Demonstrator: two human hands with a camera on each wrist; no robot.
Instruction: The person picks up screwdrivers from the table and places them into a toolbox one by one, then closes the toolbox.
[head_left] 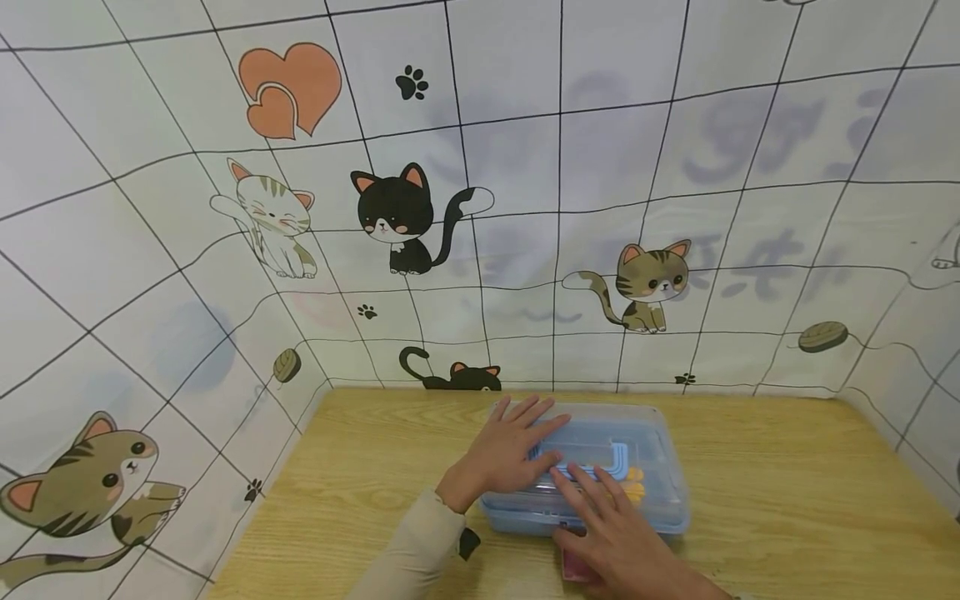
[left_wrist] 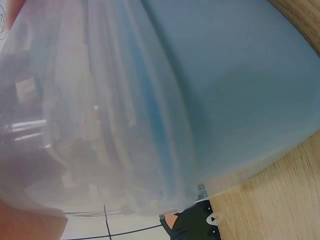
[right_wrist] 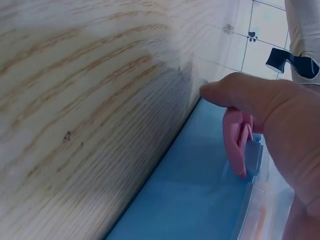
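Observation:
A plastic storage box (head_left: 660,433) with a clear lid, a pale blue base and a blue carrying handle (head_left: 621,460) sits on the table. My left hand (head_left: 506,454) rests on the left side of the lid, fingers spread. The right hand (head_left: 618,537) lies over the lid's front edge, fingers extended on top and thumb below at the front. A pink latch (head_left: 576,568) sticks out at the front. In the right wrist view this pink latch (right_wrist: 235,140) is just under the thumb. Close up, the left wrist view shows the box's blue side wall (left_wrist: 240,85).
The box stands on a wood-grain tabletop (head_left: 780,483). Yellow-orange pieces (head_left: 635,485) show through the lid. A white cloth (head_left: 517,167) with grid lines and cartoon cats hangs behind the table and along its sides.

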